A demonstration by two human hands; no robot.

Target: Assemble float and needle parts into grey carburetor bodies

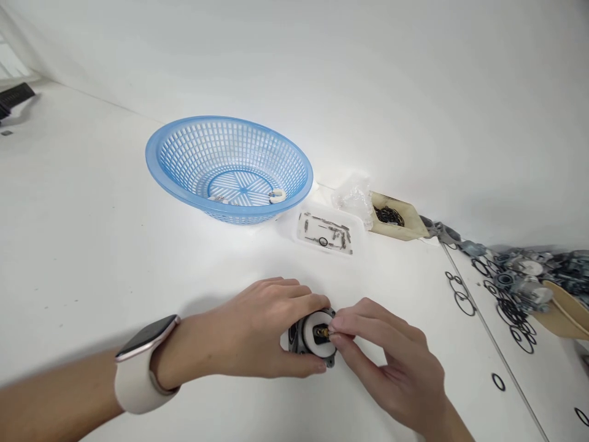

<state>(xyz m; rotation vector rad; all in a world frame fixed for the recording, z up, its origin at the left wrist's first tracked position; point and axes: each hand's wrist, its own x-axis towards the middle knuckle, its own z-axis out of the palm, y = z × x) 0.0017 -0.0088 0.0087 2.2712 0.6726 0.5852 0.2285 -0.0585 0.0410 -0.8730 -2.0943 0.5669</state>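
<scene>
My left hand (257, 328) is wrapped round a small grey metal housing (294, 336), thumb at the near side and fingers over the far side. A white ring (326, 351) sits in the housing's face, with a dark opening in its middle. Inside that opening a small brass-coloured part (321, 332) shows. My right hand (391, 362) has thumb and forefinger pinched at the right edge of the opening, close against the brass-coloured part. Whatever is between those fingertips is mostly hidden.
Beyond my hands stand a blue plastic basket (225, 207) with a few pieces inside, a shallow white tray (301, 242) of small metal parts, and a cream bin (400, 232) of black rings. At right lie loose black O-rings (498, 382) and piled grey metal parts (524, 288).
</scene>
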